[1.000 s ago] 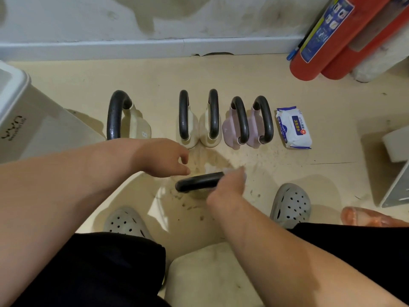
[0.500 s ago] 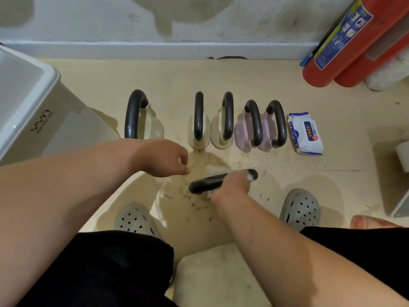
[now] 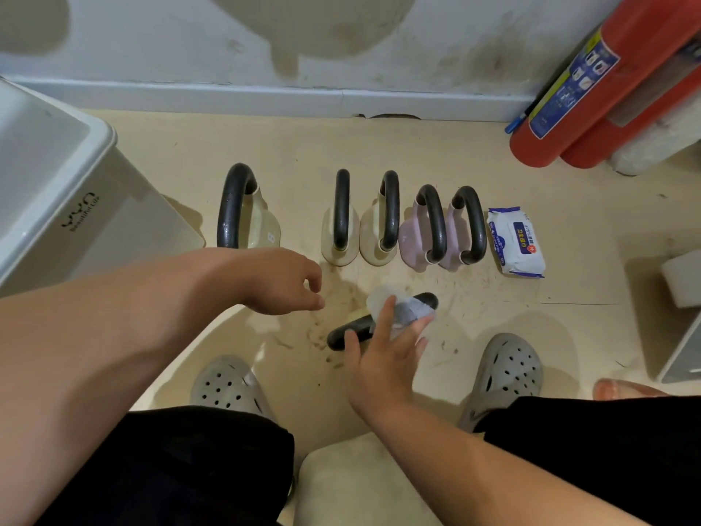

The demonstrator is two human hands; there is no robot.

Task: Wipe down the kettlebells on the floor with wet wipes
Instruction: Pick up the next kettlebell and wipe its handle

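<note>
The kettlebell we are wiping stands on the floor [image 3: 379,146] at 12 o'clock, close in between our clogs [image 3: 508,370]. Its black handle [image 3: 425,301] runs from 8 to 2 o'clock. We judge it heavy and rigid, so it should stay put under firm rubbing and needs no steadying. The handle looks smooth and will likely turn slick once damp. If we have to tip or turn the bell, a full fist round the middle of the handle is the safest hold. The wet wipe [image 3: 406,311] is thin, limp and clingy, and works best spread flat under the fingers, not bunched.

Our right hand [image 3: 383,362] lies across the handle with its fingers fairly straight. It presses the wipe down, thumb on the near side. Our left hand [image 3: 282,282] hovers at 10 o'clock, loosely curled and holding nothing. The other five kettlebells [image 3: 341,222] wait in a row farther off at 12 o'clock. The pack of wipes [image 3: 516,241] lies just beside them at 1 o'clock.

Half a second ago the right hand was closed round the handle near its 2 o'clock end, hiding the wipe. Now the fingers have opened out, the hand sits nearer the middle, and the wipe shows. The left hand has barely moved.
</note>
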